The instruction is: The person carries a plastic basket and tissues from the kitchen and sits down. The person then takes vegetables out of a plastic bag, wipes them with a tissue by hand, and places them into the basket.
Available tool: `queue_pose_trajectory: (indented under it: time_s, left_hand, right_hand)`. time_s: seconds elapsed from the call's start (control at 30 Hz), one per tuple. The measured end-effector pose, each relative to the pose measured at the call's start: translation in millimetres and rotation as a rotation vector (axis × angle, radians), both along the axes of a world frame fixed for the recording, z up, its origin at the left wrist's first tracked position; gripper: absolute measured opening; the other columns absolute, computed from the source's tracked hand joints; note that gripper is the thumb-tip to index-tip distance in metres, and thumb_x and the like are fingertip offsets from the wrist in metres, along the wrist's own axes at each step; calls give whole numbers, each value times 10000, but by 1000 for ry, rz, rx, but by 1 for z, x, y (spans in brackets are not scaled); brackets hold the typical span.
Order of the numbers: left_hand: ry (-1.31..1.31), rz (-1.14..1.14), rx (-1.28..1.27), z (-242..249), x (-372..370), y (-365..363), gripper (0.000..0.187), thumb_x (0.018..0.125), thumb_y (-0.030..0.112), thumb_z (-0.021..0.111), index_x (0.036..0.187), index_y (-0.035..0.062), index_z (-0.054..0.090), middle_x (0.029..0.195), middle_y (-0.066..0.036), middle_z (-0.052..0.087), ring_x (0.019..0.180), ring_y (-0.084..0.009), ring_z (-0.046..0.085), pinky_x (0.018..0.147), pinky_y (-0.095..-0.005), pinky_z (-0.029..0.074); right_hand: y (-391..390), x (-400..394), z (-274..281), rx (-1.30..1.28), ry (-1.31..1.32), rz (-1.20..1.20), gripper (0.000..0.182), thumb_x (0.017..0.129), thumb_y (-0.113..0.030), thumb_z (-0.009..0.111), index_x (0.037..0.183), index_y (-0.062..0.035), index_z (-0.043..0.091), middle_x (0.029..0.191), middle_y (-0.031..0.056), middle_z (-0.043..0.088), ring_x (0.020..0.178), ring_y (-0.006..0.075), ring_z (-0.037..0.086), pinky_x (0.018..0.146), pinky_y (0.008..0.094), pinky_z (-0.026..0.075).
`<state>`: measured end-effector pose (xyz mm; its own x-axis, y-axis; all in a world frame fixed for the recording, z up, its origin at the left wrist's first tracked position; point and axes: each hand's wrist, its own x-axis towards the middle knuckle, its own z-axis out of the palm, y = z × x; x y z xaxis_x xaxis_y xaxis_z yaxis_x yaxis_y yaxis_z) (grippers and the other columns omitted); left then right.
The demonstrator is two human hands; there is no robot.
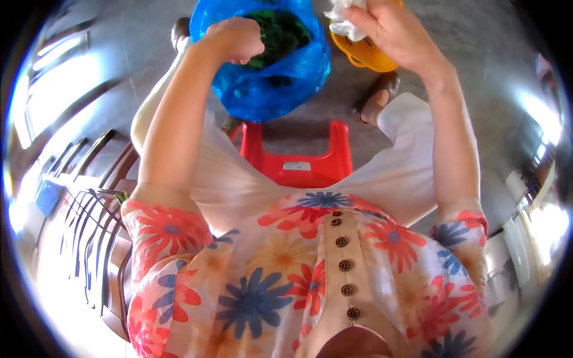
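My left hand [237, 37] is curled closed over the left side of a blue plastic bag [268, 98]. Dark green leaves [277, 36] lie inside the bag's open mouth, just beside my fingers. What those fingers hold, if anything, is hidden. At the top right, my right hand [397, 33] grips a crumpled white piece of thin plastic or tissue [345, 22], with the thumb pressed on it. A yellow plastic basket [364, 55] stands on the floor below this hand, partly covered by it.
Between my legs shows a red plastic stool [298, 164] with a small white label. My shoes stand either side of the bag and basket on the grey floor [489, 36]. Dark wooden chair-like slats [89, 155] stand at the left. Bright light glares at both sides.
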<state>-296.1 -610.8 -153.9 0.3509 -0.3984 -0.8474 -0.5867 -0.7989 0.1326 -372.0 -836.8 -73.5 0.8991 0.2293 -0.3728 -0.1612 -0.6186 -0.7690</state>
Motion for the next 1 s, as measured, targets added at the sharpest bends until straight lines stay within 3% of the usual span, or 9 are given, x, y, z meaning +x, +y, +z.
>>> queue_pose_trajectory:
  time_s: [0.07,0.17,0.23,0.47,0.57,0.7,0.77,0.83,1.0]
  left_hand:
    - [-18,-4,-60,-6,3,4,194,645,171,523,558,36,632,580,-101,615,592,-228,618,587,-362,477]
    - [-90,108,-154,5,0,5,244,695,245,545,551,65,625,535,-85,588,561,-225,602,561,-351,475]
    - [-95,113,-143,22,7,-7,264,756,289,560,641,70,651,580,-75,605,572,-202,607,576,-335,486]
    - [-204,216,-310,41,17,7,293,686,246,532,671,-24,643,697,-235,596,690,-382,586,697,-476,448]
    - [-273,51,-302,33,21,2,236,663,195,530,634,-11,641,690,-221,604,679,-362,595,685,-464,453]
    - [-242,25,-404,43,17,3,201,651,155,526,650,-4,650,711,-215,615,701,-352,608,672,-434,473]
    - [-270,102,-358,46,12,-2,196,661,148,530,672,-3,655,741,-218,619,727,-350,613,680,-420,480]
    - [-272,135,-368,50,10,-3,189,669,139,535,691,-3,659,768,-220,622,751,-349,616,688,-410,484]
    - [-285,181,-322,52,11,-11,174,674,130,552,708,-3,659,783,-218,622,773,-355,613,688,-406,484]
  right_hand:
    - [5,-2,-5,51,-154,-61,195,872,-191,523,895,-10,590,777,110,604,730,252,583,676,313,446]
    - [10,-14,-41,56,-172,111,238,826,-227,569,1038,-119,592,953,97,632,893,226,607,741,313,480]
    - [38,-31,-58,-11,-211,236,342,799,-130,514,1139,-154,542,1068,111,594,928,301,586,794,356,475]
    - [53,-71,-112,-299,387,681,280,778,-188,516,1042,-136,593,946,134,625,940,320,577,769,439,460]
    - [44,-70,-109,-421,543,818,359,725,-161,550,1077,-110,592,998,164,614,921,335,578,771,428,463]
    - [27,-48,-98,-428,571,836,303,649,-197,646,919,-61,627,819,167,621,807,335,594,714,410,464]
    - [2,-38,-100,-427,313,690,221,630,-244,636,730,-48,643,721,180,601,701,331,604,602,419,467]
    - [-7,-20,-59,-420,42,541,220,634,-231,636,753,-47,634,730,176,598,702,331,595,608,416,458]
    - [-3,-9,-7,-446,133,353,202,666,-200,630,793,-44,622,762,150,608,723,325,586,653,392,460]
